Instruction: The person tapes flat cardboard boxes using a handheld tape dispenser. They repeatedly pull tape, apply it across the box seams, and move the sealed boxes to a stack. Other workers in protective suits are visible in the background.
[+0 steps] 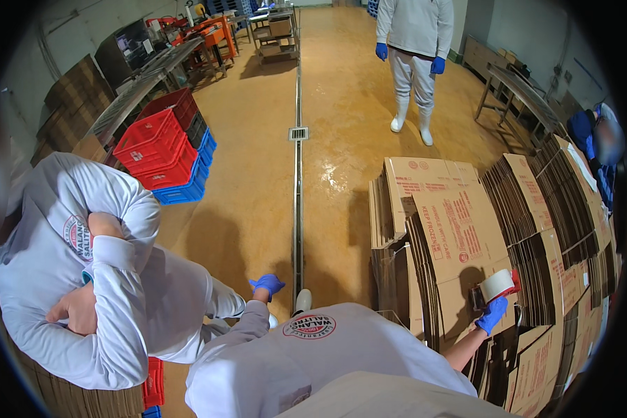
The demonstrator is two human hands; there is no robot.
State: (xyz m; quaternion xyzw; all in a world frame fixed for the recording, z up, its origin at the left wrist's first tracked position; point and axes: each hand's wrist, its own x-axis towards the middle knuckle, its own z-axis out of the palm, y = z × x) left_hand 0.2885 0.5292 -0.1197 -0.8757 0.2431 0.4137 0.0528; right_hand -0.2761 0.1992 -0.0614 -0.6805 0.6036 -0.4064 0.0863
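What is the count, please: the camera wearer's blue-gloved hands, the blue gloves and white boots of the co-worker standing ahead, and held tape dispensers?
Wearer's left hand and right hand: 2
Blue gloves on the co-worker: 2
White boots on the co-worker: 2
Held tape dispenser: 1
Total: 7

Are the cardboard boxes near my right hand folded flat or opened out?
Folded flat. The cardboard boxes near your right hand are stacked as thin layers, their edges packed closely together.
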